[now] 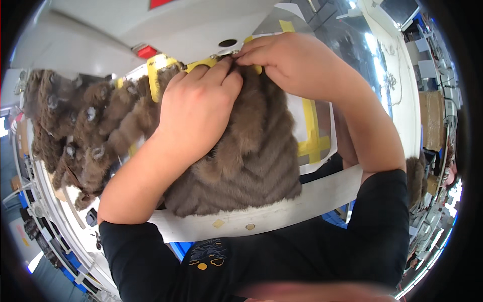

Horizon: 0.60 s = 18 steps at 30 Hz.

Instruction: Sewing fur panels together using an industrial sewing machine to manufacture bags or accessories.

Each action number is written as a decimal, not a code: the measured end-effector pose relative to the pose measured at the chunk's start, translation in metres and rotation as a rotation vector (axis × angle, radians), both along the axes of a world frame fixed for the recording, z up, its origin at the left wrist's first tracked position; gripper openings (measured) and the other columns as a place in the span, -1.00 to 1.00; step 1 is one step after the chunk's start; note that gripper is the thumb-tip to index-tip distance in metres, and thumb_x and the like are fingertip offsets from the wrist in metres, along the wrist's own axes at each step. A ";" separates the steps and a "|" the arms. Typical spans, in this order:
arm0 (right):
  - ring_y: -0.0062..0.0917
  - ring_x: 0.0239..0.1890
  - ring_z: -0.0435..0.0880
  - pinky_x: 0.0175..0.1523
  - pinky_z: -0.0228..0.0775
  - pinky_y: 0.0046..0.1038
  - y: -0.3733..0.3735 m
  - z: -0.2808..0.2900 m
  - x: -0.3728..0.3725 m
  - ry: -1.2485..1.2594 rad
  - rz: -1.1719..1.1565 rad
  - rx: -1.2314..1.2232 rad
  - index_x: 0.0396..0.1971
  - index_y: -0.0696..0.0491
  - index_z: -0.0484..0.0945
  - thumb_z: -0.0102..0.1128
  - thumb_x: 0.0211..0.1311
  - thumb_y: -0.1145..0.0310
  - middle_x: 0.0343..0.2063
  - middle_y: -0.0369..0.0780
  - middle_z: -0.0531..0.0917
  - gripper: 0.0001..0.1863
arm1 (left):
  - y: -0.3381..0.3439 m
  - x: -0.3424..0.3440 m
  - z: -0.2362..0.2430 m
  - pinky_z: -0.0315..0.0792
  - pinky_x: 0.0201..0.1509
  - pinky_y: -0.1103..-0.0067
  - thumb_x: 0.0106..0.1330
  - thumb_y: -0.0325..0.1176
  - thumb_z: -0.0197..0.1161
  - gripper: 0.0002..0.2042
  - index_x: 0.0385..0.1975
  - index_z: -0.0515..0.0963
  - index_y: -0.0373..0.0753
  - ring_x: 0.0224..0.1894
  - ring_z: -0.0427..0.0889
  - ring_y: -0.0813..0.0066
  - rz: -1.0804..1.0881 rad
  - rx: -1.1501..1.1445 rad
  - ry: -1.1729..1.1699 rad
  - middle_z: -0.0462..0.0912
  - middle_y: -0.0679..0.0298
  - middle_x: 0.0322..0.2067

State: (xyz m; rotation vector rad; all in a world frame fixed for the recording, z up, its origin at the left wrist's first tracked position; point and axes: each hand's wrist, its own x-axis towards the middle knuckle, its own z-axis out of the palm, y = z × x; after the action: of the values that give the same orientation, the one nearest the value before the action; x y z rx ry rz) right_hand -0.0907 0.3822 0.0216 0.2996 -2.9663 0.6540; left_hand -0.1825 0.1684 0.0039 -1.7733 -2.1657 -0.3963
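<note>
A brown fur piece (266,166) with slanting stripes hangs from a white-grey machine (201,22), probably a fur sewing machine, down to the table's front edge. My left hand (198,108) presses on the fur's upper part, its fingers bunched together near the small metal parts under the machine head. From the right, my right hand (294,63) pinches the upper edge at the same spot, fingertips almost touching the left ones. The exact grip between the fingertips is hidden.
More brown fur pieces (95,116) with small pale round spots are heaped on the left. Yellow tape (313,146) edges a white sheet right of the fur. A white board (332,199) runs along the front. A cardboard box (431,121) stands at far right.
</note>
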 end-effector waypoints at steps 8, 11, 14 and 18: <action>-0.15 -0.01 0.71 0.07 0.59 -0.22 -0.005 0.005 -0.009 0.008 -0.023 0.076 -0.11 0.07 0.76 0.00 0.20 0.53 -0.02 -0.17 0.76 -0.63 | -0.023 0.016 0.006 0.51 -0.12 0.47 0.16 -0.39 0.19 -0.57 0.09 0.62 -0.18 -0.22 0.62 0.40 0.019 -0.090 -0.022 0.69 0.31 0.10; -0.12 -0.03 0.71 0.07 0.58 -0.22 -0.006 0.007 -0.010 -0.020 -0.028 0.072 -0.09 0.06 0.75 0.00 0.17 0.55 -0.05 -0.15 0.76 -0.61 | -0.025 0.019 0.003 0.50 -0.14 0.48 0.15 -0.39 0.20 -0.55 0.11 0.58 -0.19 -0.22 0.62 0.40 0.021 -0.066 -0.038 0.69 0.27 0.07; -0.09 -0.06 0.71 0.08 0.57 -0.22 -0.008 0.008 -0.010 -0.063 -0.063 0.016 -0.06 0.03 0.76 0.01 0.16 0.56 -0.10 -0.11 0.77 -0.58 | -0.025 0.022 -0.001 0.47 -0.16 0.51 0.13 -0.38 0.23 -0.55 0.10 0.56 -0.21 -0.22 0.63 0.42 0.002 -0.093 -0.117 0.69 0.21 0.04; -0.04 -0.10 0.71 0.09 0.58 -0.22 -0.007 0.006 -0.016 -0.085 -0.053 0.028 -0.05 0.02 0.77 0.03 0.16 0.56 -0.13 -0.02 0.75 -0.58 | -0.027 0.024 -0.002 0.45 -0.17 0.55 0.12 -0.35 0.25 -0.56 0.06 0.56 -0.23 -0.23 0.64 0.48 0.032 -0.143 0.020 0.69 0.17 0.01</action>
State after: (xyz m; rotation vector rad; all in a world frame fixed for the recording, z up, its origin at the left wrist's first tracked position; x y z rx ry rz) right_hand -0.1064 0.3751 0.0272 0.1993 -3.0544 0.6354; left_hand -0.1581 0.1417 0.0017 -1.8051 -2.2562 -0.2206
